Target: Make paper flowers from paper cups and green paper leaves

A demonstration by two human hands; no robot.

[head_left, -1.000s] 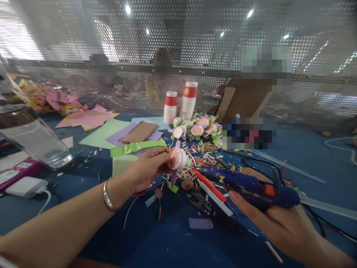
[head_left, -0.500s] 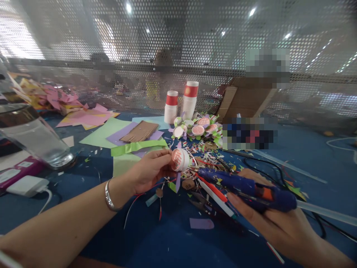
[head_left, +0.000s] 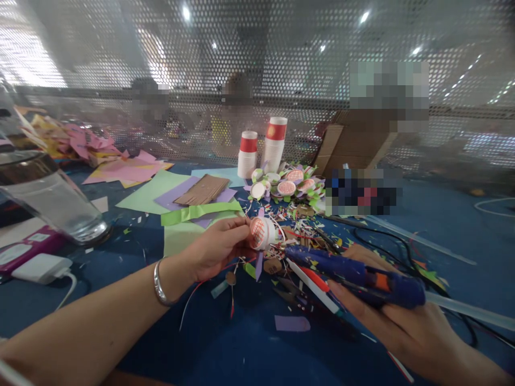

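Observation:
Between the thumb and fingers of my left hand [head_left: 223, 244] is a small white paper cup piece [head_left: 263, 234] with red criss-cross lines on its round face. Purple paper strips stick out above and below it. My right hand [head_left: 396, 316] is wrapped round a blue hot glue gun [head_left: 350, 271], a clear glue stick [head_left: 470, 311] protruding from its back. The gun's nozzle is at the right side of the cup piece; whether they touch I cannot tell. Below the gun lie a red-and-white pen [head_left: 316, 284], dark snips [head_left: 295, 295] and a purple paper piece [head_left: 292, 323].
Two stacks of paper cups [head_left: 273, 145] stand behind a pile of decorated cup pieces [head_left: 286, 187]. Coloured sheets [head_left: 140, 195] and corrugated cardboard [head_left: 203, 190] lie left of centre. A glass of water [head_left: 60, 198] and a purple power strip [head_left: 30, 246] are at left. Black cable [head_left: 386, 241] runs rightward.
The cup piece has turned slightly, its lined face showing a little more. Both hands stay almost in place, with the glue gun's nozzle still beside the cup piece.

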